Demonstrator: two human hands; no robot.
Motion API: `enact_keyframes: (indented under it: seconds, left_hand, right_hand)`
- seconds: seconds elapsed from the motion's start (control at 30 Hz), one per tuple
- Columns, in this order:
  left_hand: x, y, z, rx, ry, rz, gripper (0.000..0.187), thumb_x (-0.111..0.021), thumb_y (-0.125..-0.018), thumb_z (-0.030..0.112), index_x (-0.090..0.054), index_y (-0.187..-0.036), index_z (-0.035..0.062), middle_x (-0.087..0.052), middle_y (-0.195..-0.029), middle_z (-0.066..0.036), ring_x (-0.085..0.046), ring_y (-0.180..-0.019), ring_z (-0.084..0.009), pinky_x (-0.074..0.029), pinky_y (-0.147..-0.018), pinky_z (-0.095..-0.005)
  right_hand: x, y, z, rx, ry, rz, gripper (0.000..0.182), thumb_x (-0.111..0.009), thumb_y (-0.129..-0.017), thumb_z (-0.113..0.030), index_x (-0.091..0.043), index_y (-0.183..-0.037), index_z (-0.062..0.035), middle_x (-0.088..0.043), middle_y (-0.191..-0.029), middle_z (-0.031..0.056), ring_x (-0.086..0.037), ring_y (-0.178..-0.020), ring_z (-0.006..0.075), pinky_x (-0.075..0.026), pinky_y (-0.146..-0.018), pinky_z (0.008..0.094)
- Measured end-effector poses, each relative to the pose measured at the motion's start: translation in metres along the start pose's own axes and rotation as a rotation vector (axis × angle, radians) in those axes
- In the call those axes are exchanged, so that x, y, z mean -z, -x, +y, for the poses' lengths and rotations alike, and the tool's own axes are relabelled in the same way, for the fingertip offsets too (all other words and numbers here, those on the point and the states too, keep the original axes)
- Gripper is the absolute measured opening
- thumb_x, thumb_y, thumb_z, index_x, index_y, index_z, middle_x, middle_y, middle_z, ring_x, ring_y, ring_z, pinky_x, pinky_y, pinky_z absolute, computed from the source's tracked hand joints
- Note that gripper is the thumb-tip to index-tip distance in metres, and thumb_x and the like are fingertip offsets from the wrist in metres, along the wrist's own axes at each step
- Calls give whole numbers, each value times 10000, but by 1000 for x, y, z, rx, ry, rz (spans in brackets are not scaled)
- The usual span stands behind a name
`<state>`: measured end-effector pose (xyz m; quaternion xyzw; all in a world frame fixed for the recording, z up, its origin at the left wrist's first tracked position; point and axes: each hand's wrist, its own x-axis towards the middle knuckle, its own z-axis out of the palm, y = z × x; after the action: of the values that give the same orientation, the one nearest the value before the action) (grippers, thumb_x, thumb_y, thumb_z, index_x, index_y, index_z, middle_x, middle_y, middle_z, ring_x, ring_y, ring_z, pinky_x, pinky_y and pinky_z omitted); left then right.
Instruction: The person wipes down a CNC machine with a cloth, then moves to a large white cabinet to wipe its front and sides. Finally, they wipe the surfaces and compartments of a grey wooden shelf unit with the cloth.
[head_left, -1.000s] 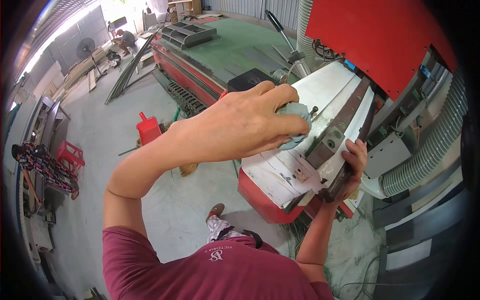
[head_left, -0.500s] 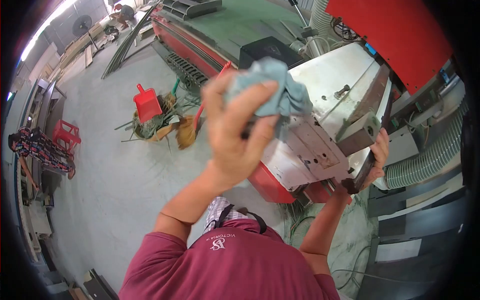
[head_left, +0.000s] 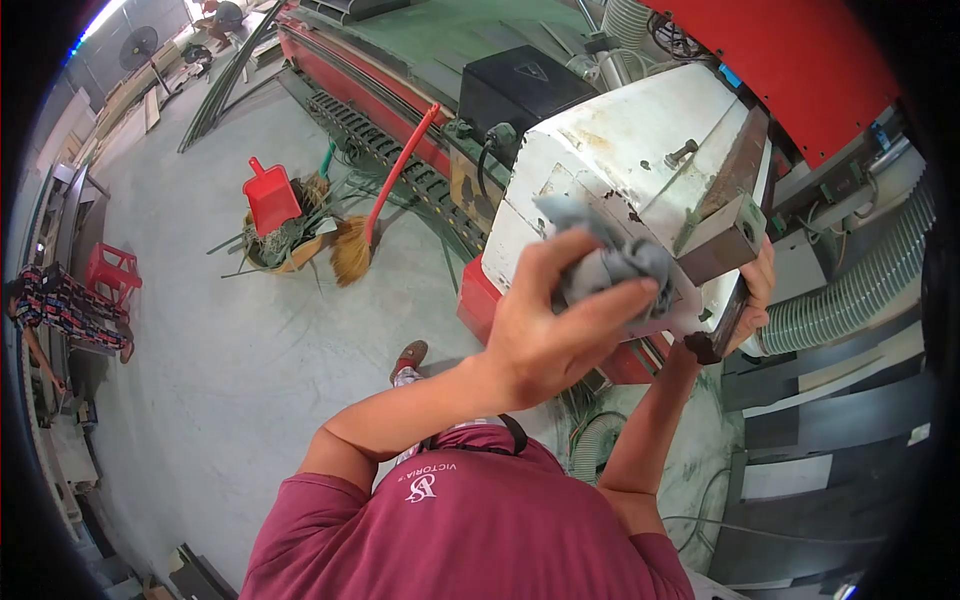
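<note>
My left hand [head_left: 550,335] is closed around a crumpled grey-blue rag [head_left: 615,275]. The rag is against or just in front of the near end of a white metal machine housing [head_left: 575,145], whose paint is chipped and stained; firm contact cannot be made out. My right hand [head_left: 760,285] is wrapped around the dark, worn edge [head_left: 732,325] on the housing's right side, its fingers partly hidden behind it. Close to that hand, a square metal block [head_left: 722,245] with a hole juts from the housing. A bolt [head_left: 682,153] sticks up from the white top.
A red machine cover [head_left: 790,70] overhangs the upper right. Ribbed hose [head_left: 860,310] curves along the right. On the floor at left are a broom [head_left: 355,245], a red dustpan [head_left: 270,195] and a debris basket. Another person [head_left: 75,310] is by a red stool [head_left: 112,272].
My left hand has moved right and down with the rag, from above the housing's left side to its near end. My right hand keeps its hold on the edge. The view has shifted slightly.
</note>
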<state>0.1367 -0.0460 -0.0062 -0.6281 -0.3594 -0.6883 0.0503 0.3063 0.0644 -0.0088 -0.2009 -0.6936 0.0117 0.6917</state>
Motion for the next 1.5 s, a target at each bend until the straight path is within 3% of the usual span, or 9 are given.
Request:
enact_keyframes:
  seconds: [0.27,0.4,0.67,0.77,0.97,1.17,1.33,1.4,1.5]
  left_hand:
    - [23,30,-14,113,-175,-212,409,-696,-584,-24,-687,-981,75,-499,-1082,-183,-521,-986,-323,-437,-830,-376]
    - [53,28,-50,366,-234,189,352,-637,-731,24,-611,-1081,55,-498,-1102,-144,-470,-1067,-277,-371,-921,-334]
    - [22,39,-52,353,-209,84,348,-646,-740,9,-591,-1081,46,-487,-1086,-156,-475,-1057,-268,-386,-892,-332]
    - [11,62,-49,361,-166,123,401,-675,-702,9,-606,-1085,106,-461,-1096,-211,-506,-1002,-372,-438,-833,-386]
    - [13,100,-20,283,91,-492,469,-702,-615,-7,-632,-1058,133,-475,-1110,-198,-519,-991,-371,-458,-828,-387]
    - [0,76,-32,327,-98,-6,419,-665,-585,-36,-632,-990,68,-501,-1118,-210,-509,-1023,-359,-426,-838,-396]
    - [-14,94,-5,151,260,-604,499,-733,-627,22,-618,-1097,144,-485,-1130,-198,-524,-1015,-348,-471,-804,-385]
    - [-15,81,7,319,406,-813,529,-748,-620,8,-606,-1116,126,-485,-1142,-188,-528,-1029,-331,-477,-804,-375]
    - [-25,69,9,238,410,-757,555,-748,-597,-35,-600,-1114,103,-484,-1155,-173,-526,-1029,-327,-473,-813,-376]
  right_hand:
    - [5,2,3,-26,-42,-40,574,-139,-980,-455,-539,-1047,-48,-544,-1164,142,-386,-1228,336,-258,-1062,474]
    - [6,3,3,-63,-86,-33,569,-149,-981,-450,-542,-1053,-45,-538,-1171,142,-371,-1245,334,-248,-1069,470]
    - [3,3,-2,-72,-71,11,569,-160,-982,-450,-547,-1050,-37,-541,-1156,144,-372,-1244,336,-243,-1069,472]
    - [2,-1,-9,-75,-5,-7,568,-169,-981,-449,-549,-1038,-31,-545,-1152,147,-377,-1236,339,-241,-1066,474]
    - [2,-3,-16,-75,-9,-57,540,-170,-997,-401,-540,-1067,-15,-516,-1217,160,-348,-1272,335,-206,-1081,470]
    - [5,-3,-12,-100,-12,-24,548,-193,-991,-424,-549,-1033,-10,-520,-1206,171,-327,-1287,343,-197,-1083,476]
    - [32,1,-14,-248,-275,-47,688,-279,-908,-619,-517,-1178,-33,-503,-1260,187,-319,-1312,342,-195,-1091,461]
    - [55,17,-28,-412,-232,63,825,-331,-826,-723,-447,-1260,-31,-429,-1344,186,-348,-1301,324,-217,-1091,465]
    - [92,70,-40,-568,-496,28,939,-523,-748,-714,-346,-1345,-12,-335,-1412,186,-340,-1309,296,-258,-1073,428]
